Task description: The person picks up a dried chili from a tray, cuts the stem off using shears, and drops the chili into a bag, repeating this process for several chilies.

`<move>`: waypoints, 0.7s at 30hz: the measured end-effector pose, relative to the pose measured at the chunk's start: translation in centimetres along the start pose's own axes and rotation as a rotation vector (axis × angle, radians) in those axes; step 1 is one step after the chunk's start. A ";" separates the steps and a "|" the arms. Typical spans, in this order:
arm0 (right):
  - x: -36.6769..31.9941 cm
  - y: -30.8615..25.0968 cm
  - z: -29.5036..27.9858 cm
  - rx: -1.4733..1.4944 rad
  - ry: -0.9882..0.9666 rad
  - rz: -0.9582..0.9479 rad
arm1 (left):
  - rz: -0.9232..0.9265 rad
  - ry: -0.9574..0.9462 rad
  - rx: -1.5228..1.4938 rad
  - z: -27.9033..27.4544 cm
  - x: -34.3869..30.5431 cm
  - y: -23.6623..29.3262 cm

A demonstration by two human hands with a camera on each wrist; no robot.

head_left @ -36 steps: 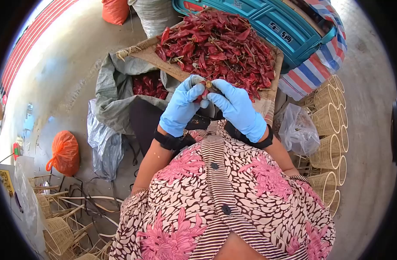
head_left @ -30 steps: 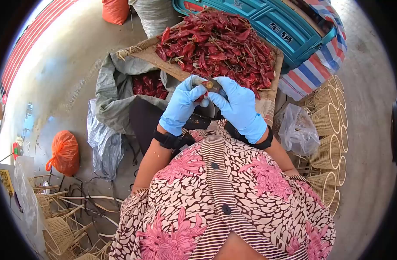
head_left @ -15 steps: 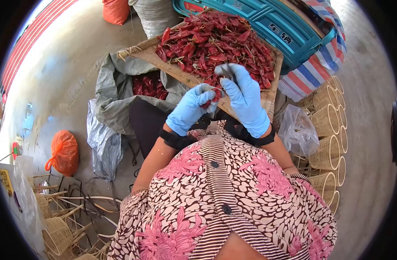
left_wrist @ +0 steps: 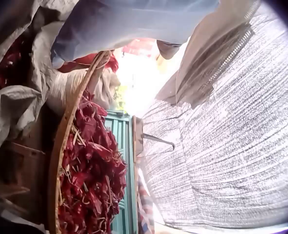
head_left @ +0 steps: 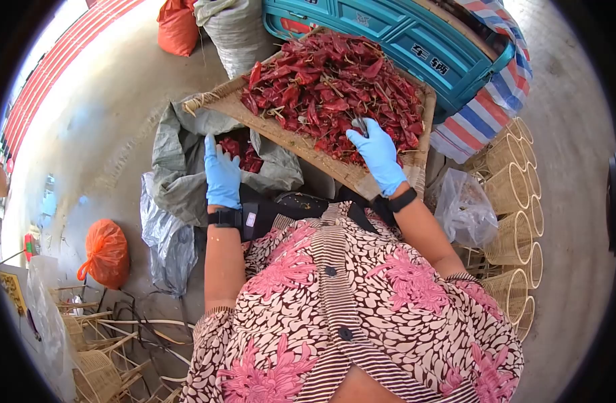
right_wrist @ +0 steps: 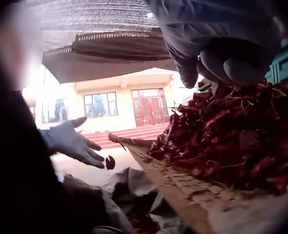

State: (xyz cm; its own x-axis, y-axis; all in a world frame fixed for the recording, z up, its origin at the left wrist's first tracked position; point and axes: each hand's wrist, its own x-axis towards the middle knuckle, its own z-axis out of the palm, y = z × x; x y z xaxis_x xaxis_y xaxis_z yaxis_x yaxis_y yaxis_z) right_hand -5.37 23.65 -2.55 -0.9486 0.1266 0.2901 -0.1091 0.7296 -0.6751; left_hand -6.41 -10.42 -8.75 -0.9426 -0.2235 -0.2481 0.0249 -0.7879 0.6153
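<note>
Above the green-grey sack [head_left: 170, 154], my blue-gloved left hand [head_left: 223, 176] has its fingers extended. In the right wrist view, a dark red piece [right_wrist: 110, 162] hangs in the air just off that hand's [right_wrist: 75, 144] fingertips, touching nothing. Red peppers [head_left: 249, 160] lie inside the sack. My gloved right hand [head_left: 378, 154] grips a small dark metal tool [head_left: 362, 125] at the near side of the pile of dried red peppers [head_left: 335, 80]. Its curled fingers show from close up over the pile [right_wrist: 227, 131] in the right wrist view. The left wrist view has the left glove [left_wrist: 129, 24] across its top.
The peppers lie on a woven tray [head_left: 288, 138] with a raised rim. Behind it stands a teal metal cart [head_left: 395, 40]. Wicker baskets [head_left: 513, 235] and a clear plastic bag [head_left: 464, 208] are on the right; an orange bag [head_left: 107, 254] sits on the left floor.
My hands have moved apart: the left went left to above the sack and its fingers opened, releasing the red piece. My right hand lowered slightly with the tool. The head view has tilted a little.
</note>
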 end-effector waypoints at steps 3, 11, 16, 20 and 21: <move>1.9 -3.8 -0.2 -0.251 0.022 0.072 | 0.103 -0.047 0.090 0.7 -0.9 -0.1; 9.3 -1.7 2.7 -0.454 -0.040 0.032 | -0.098 -0.288 0.329 4.7 -3.6 -1.8; 6.0 -2.0 1.5 -0.152 -0.004 0.077 | -0.099 -0.279 0.443 5.9 -4.6 -1.8; 1.2 -2.6 0.0 0.552 -0.108 0.153 | -0.145 -0.372 0.438 7.3 -5.9 -1.6; 0.1 -3.3 -0.7 0.555 -0.179 0.151 | -0.161 -0.394 0.440 7.4 -6.1 -1.9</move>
State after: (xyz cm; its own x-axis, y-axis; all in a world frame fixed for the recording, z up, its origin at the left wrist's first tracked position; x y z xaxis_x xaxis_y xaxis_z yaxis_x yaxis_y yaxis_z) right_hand -4.88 21.75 0.14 -0.9957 0.0506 0.0774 -0.0626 0.2469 -0.9670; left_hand -3.22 -3.31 -2.83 -0.9773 0.1745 -0.1198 -0.1891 -0.4646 0.8651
